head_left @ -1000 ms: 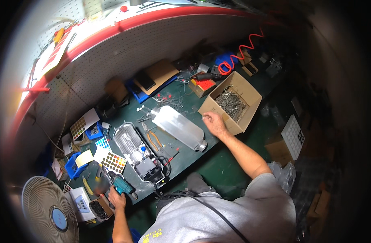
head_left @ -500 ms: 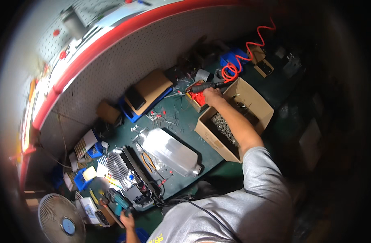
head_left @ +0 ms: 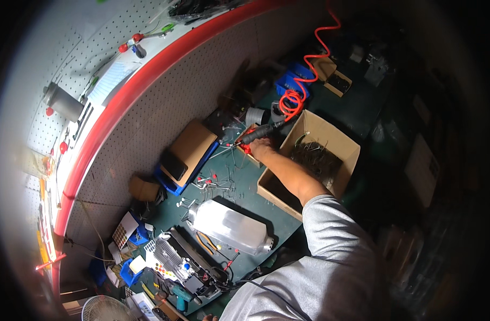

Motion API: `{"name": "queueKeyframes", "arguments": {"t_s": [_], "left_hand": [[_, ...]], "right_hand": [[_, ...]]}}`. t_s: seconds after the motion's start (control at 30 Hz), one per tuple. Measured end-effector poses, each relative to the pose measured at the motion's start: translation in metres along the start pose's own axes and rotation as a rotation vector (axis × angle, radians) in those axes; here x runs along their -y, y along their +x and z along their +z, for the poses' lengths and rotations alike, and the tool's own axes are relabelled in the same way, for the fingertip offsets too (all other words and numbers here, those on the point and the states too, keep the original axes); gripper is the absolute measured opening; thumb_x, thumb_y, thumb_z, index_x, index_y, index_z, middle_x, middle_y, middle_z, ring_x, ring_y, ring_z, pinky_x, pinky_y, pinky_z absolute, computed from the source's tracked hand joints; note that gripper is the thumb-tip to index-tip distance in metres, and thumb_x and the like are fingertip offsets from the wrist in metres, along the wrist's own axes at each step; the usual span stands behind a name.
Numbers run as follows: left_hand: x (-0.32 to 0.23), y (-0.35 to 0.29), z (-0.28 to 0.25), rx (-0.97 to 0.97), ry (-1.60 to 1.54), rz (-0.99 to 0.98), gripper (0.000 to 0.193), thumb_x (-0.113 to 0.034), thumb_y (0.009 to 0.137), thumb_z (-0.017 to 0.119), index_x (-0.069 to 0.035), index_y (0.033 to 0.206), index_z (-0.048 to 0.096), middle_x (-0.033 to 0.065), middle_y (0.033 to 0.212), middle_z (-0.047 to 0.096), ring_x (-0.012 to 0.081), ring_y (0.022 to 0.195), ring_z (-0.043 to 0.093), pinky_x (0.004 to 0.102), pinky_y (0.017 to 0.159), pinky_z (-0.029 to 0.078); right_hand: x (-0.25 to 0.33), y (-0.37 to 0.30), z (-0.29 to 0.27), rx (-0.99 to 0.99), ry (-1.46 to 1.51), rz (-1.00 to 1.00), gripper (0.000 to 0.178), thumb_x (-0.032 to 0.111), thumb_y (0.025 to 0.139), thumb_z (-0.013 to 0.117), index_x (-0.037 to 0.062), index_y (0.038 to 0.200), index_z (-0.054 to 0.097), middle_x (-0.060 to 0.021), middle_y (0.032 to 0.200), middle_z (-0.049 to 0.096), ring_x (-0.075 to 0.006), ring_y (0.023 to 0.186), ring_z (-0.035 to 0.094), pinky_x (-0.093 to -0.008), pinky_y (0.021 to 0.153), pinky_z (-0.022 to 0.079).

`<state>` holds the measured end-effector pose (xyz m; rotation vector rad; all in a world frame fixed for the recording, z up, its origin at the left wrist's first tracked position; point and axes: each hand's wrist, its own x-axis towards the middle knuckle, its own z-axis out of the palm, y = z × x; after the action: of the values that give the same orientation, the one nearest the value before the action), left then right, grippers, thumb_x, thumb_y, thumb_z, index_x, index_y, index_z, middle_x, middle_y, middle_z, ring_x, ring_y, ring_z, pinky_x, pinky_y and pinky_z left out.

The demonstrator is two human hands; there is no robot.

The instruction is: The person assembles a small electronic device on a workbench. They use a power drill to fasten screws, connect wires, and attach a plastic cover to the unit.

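My right hand (head_left: 261, 149) reaches into a small cardboard box (head_left: 250, 155) that holds small red plastic pieces (head_left: 247, 147). Its fingers are down among the pieces and mostly hidden, so I cannot tell what they grip. Just above the hand, a black air tool (head_left: 255, 134) on a coiled red hose (head_left: 304, 80) lies across that box. Of my left hand (head_left: 210, 318) only a bit shows at the lower edge, near a teal power tool (head_left: 181, 297); its fingers cannot be made out. A silver metal canister (head_left: 229, 227) lies on the bench between my arms.
Beneath my right forearm stands a large open carton (head_left: 351, 160) with metal parts. Orange-handled pliers (head_left: 205, 243) and a dark finned unit (head_left: 189, 262) lie left of the canister. Bent wires with red ends (head_left: 215, 184) are scattered behind it. A fan (head_left: 108, 309) stands lower left.
The view has shifted, moving the bench within the picture. My right hand has gone from beside the air tool deeper to the red pieces. My left hand has slipped almost out of sight.
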<state>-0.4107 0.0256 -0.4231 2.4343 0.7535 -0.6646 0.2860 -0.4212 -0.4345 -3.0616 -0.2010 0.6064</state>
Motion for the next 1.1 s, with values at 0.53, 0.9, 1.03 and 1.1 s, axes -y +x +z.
{"name": "queueKeyframes", "arguments": {"t_s": [0.53,0.9,1.03,1.1], "left_hand": [[-0.071,0.029,-0.125,-0.972,0.042,0.144,0.029,-0.02,0.094,0.071,0.001,0.113,0.071,0.0196,0.098,0.071,0.0331,0.088,0.067,0.0409,0.081,0.054],[-0.275,0.093,-0.16,-0.219,-0.822,0.615,0.018,-0.004,0.096,0.069,0.003,0.112,0.067,0.0033,0.098,0.068,0.0091,0.087,0.061,0.0241,0.077,0.051],[-0.252,0.064,-0.155,-0.265,-0.893,0.678,0.019,-0.006,0.097,0.068,0.001,0.114,0.069,0.0022,0.097,0.067,0.0082,0.084,0.06,0.023,0.073,0.05],[-0.23,0.066,-0.15,-0.123,-0.995,0.658,0.017,-0.007,0.096,0.069,0.002,0.111,0.067,0.0018,0.1,0.066,0.0091,0.088,0.059,0.0237,0.076,0.05]], "right_hand": [[0.048,-0.054,-0.017,-0.42,1.315,-0.319,0.013,0.0,0.075,0.075,0.0009,0.086,0.067,-0.0128,0.08,0.069,-0.0244,0.077,0.072,-0.0373,0.068,0.059],[0.266,-0.312,-0.003,0.552,2.029,-0.551,0.023,0.012,0.089,0.077,0.0036,0.106,0.063,-0.0053,0.09,0.07,-0.0103,0.071,0.067,-0.0216,0.061,0.055],[0.285,-0.347,0.013,0.602,1.994,-0.391,0.026,0.013,0.091,0.076,0.0018,0.109,0.061,-0.0095,0.09,0.071,-0.0125,0.071,0.067,-0.0233,0.064,0.057],[0.294,-0.358,0.021,0.558,1.997,-0.41,0.024,0.012,0.091,0.076,0.0017,0.108,0.061,-0.011,0.089,0.072,-0.0134,0.071,0.068,-0.0238,0.063,0.057]]}}
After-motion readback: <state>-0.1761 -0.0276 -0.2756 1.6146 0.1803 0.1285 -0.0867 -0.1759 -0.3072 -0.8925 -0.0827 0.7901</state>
